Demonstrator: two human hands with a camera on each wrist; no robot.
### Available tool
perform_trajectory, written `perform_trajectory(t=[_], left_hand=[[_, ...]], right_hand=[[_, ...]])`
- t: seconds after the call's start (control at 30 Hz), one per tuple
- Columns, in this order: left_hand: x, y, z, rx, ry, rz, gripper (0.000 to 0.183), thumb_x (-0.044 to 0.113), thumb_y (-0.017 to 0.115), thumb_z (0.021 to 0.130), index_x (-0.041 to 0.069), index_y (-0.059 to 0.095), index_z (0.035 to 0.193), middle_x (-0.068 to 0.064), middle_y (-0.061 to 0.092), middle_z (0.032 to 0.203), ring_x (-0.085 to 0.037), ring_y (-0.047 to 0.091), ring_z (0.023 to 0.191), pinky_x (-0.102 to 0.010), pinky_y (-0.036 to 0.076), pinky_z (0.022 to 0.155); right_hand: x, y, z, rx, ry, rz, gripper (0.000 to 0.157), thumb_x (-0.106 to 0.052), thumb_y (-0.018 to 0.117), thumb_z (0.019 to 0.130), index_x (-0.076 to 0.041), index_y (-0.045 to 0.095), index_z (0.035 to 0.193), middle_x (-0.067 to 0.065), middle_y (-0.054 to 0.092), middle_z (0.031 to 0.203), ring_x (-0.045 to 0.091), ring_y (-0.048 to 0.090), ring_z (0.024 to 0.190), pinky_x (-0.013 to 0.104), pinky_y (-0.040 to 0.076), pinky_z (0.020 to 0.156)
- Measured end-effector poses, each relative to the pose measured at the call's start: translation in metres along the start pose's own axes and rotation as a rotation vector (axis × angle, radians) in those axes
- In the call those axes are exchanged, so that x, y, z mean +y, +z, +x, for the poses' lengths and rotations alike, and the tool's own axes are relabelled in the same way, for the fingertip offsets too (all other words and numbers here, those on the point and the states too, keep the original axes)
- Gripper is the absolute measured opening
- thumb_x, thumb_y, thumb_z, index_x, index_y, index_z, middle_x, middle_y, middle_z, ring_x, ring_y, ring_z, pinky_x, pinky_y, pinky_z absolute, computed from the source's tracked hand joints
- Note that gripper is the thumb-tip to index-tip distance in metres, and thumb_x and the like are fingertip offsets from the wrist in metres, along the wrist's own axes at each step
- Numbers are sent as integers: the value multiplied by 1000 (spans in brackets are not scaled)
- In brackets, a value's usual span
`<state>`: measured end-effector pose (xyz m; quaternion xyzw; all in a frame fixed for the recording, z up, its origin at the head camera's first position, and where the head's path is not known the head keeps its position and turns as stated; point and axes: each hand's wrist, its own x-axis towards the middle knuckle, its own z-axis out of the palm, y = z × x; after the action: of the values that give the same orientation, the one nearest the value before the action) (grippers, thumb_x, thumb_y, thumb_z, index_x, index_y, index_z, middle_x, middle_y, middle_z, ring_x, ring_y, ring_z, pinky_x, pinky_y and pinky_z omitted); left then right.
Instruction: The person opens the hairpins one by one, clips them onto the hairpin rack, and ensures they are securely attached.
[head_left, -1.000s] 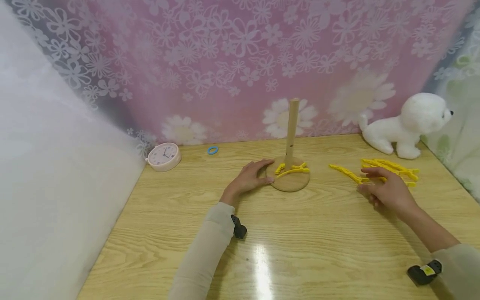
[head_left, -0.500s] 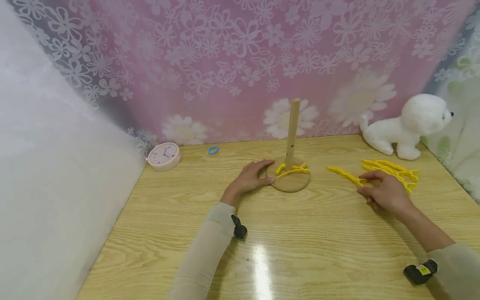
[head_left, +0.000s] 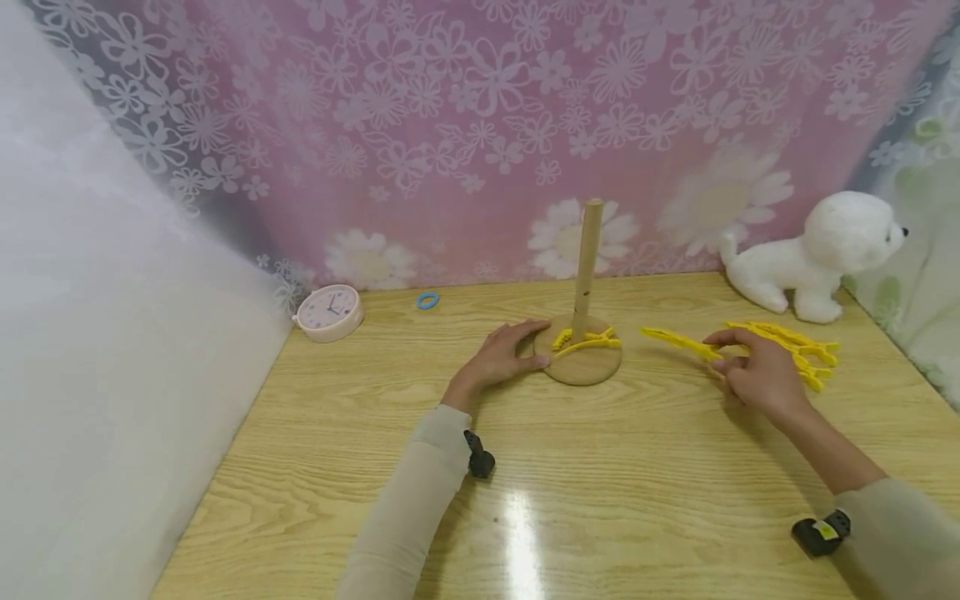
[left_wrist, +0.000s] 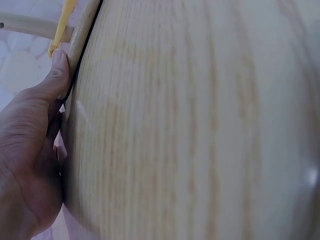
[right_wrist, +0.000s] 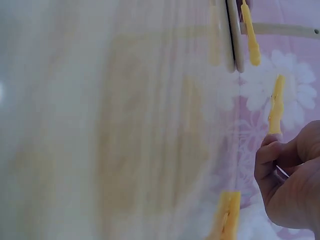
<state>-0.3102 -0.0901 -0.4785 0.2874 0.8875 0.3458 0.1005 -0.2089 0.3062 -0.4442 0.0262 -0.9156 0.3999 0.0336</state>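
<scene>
Yellow plastic makes the thin clip (head_left: 678,342) which the right hand (head_left: 765,379) pinches near one end, between the thumb and the index finger. The free end of this clip points to the wooden post (head_left: 587,267), and the clip is lifted above the table (head_left: 600,483), apart from the post. The left hand (head_left: 502,354) has its thumb and index finger wide apart, and both touch the rim of the round wooden base (head_left: 588,371), from which the post rises upright.

On the base, yellow parts (head_left: 588,343) lie around the foot of the post and occupy this place; I cannot tell if they are one clip or two. Just behind the right hand is a group of yellow clips (head_left: 813,350), and the hand covers some of it, so I cannot count them. Farther back, a white plush dog (head_left: 851,237) sits at the right. A pink clock (head_left: 330,312) and a blue ring (head_left: 421,304) lie at the left, near a flowered curtain (head_left: 420,150), well apart from both hands.
</scene>
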Motion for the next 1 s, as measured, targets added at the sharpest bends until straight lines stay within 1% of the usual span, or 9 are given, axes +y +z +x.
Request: perform_trajectory(t=[0.07, 0.17, 0.4, 0.5, 0.57, 0.67, 0.7, 0.8, 1.0], left_hand=[[1, 0, 0, 2, 2, -4, 72, 46, 68, 100, 27, 38, 163, 0, 32, 169, -21, 20, 159, -45, 3, 131], [2, -1, 0, 3, 1, -6, 72, 46, 68, 100, 27, 38, 163, -2, 32, 169, -22, 20, 159, -46, 4, 131], [2, 0, -1, 4, -4, -3, 71, 48, 67, 100, 28, 38, 163, 0, 32, 169, -21, 20, 159, -44, 3, 131], [1, 1, -1, 8, -6, -8, 71, 48, 67, 100, 28, 38, 163, 0, 32, 169, -23, 19, 159, -46, 3, 131], [1, 2, -1, 5, -9, -11, 72, 48, 67, 100, 28, 38, 163, -1, 32, 169, -24, 18, 160, -46, 3, 131], [1, 3, -1, 4, -14, -16, 72, 48, 67, 100, 29, 38, 163, -1, 32, 169, -25, 17, 160, -47, 4, 131], [1, 3, -1, 5, -16, -17, 72, 48, 67, 100, 29, 38, 163, -1, 32, 169, -26, 18, 160, -47, 4, 131], [1, 2, -2, 9, -20, -19, 71, 47, 68, 100, 29, 38, 162, -1, 33, 169, -26, 18, 159, -47, 5, 131], [3, 0, -3, 5, -28, -9, 71, 46, 68, 100, 29, 38, 162, 0, 33, 169, -25, 20, 159, -45, 5, 131]], right_hand=[[-6, 1, 3, -11, 1, 14, 34, 2, 61, 99, 0, 60, 133, 14, 64, 63, 15, 41, 43, 30, 36, 38], [-15, 5, 9, 7, -22, 3, 33, 3, 61, 98, -1, 61, 131, 16, 71, 74, 14, 38, 44, 29, 33, 39], [-25, 18, 28, 66, -89, -26, 30, 7, 60, 95, -2, 67, 122, 24, 70, 87, 11, 28, 46, 26, 26, 41], [-26, 24, 36, 84, -104, -19, 29, 10, 60, 93, 0, 68, 119, 26, 69, 96, 10, 29, 46, 26, 26, 42], [-26, 28, 40, 94, -110, -16, 30, 12, 59, 90, 1, 68, 117, 26, 68, 108, 11, 32, 47, 25, 27, 42], [-27, 33, 45, 101, -118, -7, 33, 15, 57, 87, 1, 69, 114, 26, 67, 113, 12, 37, 49, 26, 28, 43], [-28, 35, 47, 103, -124, -1, 34, 16, 56, 86, 1, 69, 113, 25, 67, 113, 12, 42, 50, 26, 28, 43], [-33, 41, 51, 110, -141, 7, 35, 17, 55, 83, 0, 71, 110, 24, 68, 111, 12, 46, 51, 25, 29, 43], [-43, 54, 61, 120, -176, -8, 30, 15, 59, 85, -2, 74, 105, 21, 70, 108, 10, 35, 49, 25, 27, 44]])
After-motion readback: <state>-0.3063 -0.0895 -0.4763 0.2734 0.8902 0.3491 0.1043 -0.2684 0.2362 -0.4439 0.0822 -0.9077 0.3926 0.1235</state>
